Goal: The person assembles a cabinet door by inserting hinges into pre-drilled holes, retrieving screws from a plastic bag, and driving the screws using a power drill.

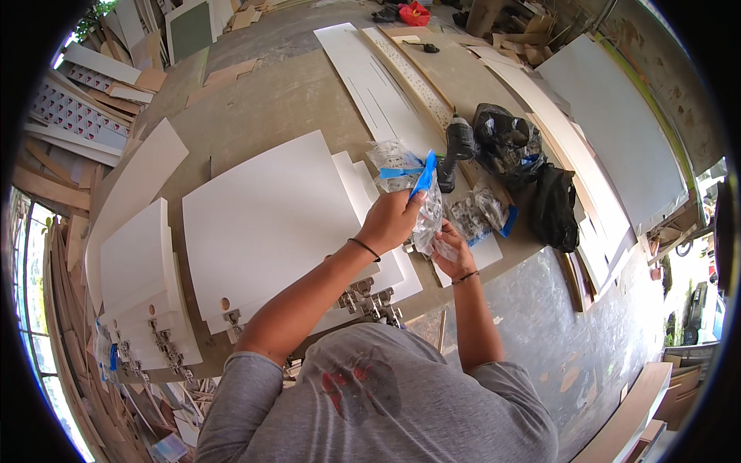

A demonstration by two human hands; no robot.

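Both my hands are on a clear plastic bag (428, 224) with a blue top strip, above the right side of a stack of white panels (270, 208). My left hand (390, 222) pinches it near the blue strip. Lower down, the fingers of my right hand (454, 253) grip its crumpled side. What lies inside is hard to make out. Just beyond, more clear plastic (390, 157) with blue on it shows. Metal hinges (374, 301) are fixed along the near edges of the panels. Right of my hands lies another clear bag (472, 214) with small metal parts in it.
A dark cordless drill (458, 143) stands beyond my hands, beside black plastic bags (509, 143). Further panels with hinges (135, 266) lie at the left of the table. Long white boards (378, 85) stretch away at the back. Leaning board offcuts (85, 116) line the left side.
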